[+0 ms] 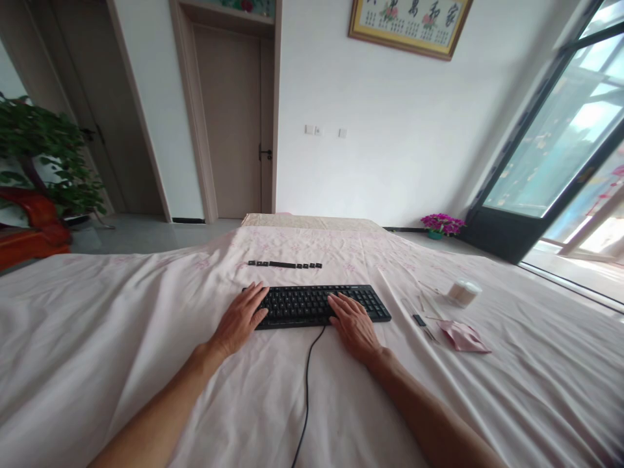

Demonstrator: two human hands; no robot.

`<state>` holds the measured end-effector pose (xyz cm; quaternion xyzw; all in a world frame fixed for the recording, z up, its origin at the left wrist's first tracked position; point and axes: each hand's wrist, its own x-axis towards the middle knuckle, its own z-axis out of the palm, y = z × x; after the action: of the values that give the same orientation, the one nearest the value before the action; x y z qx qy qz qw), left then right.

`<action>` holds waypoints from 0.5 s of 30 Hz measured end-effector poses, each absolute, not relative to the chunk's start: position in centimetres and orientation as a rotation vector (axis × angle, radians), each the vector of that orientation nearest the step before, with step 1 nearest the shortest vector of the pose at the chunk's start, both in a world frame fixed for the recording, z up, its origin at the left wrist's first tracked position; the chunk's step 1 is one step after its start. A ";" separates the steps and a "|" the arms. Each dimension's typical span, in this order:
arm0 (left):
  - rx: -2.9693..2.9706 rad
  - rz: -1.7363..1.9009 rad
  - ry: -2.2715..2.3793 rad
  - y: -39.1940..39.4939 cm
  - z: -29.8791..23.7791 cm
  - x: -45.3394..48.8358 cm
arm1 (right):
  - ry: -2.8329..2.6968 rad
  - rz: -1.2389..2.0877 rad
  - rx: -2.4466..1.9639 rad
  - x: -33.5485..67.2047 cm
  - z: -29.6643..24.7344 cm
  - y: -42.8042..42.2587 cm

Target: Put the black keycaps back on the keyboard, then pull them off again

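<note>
A black keyboard [312,304] lies on a pale pink cloth [97,338] in front of me, its cable [306,390] running toward me. My left hand [241,318] rests flat on the keyboard's left end, fingers stretched out. My right hand [353,322] lies open on the keys toward the right side. Neither hand holds anything. Beyond the keyboard a row of loose black keycaps [285,264] lies in a line on the cloth.
To the right lie a small white round container [464,292], a folded pink cloth [463,337], thin sticks [424,305] and a small black piece [419,320]. A potted plant [43,156] stands far left, a glass door [560,149] at right.
</note>
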<state>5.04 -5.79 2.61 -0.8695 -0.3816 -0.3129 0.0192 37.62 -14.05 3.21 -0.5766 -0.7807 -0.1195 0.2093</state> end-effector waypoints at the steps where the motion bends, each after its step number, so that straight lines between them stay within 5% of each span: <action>1: -2.727 -0.884 -1.153 -5.9 2.4 5.6 | -2.214 -0.324 -1.603 37.6 3.2 -14.0; 6: -2.736 -0.594 -1.084 -5.9 0.9 6.3 | -2.251 -0.262 -1.633 37.7 3.2 -13.8; 15: -2.694 -0.653 -1.108 -6.4 0.9 6.4 | -2.076 -0.289 -1.689 38.2 2.4 -13.5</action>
<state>6.41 -6.42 0.92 -0.8997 -0.3700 -0.2182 0.0782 38.22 -13.48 2.41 -0.6116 -0.7518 -0.1047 0.2230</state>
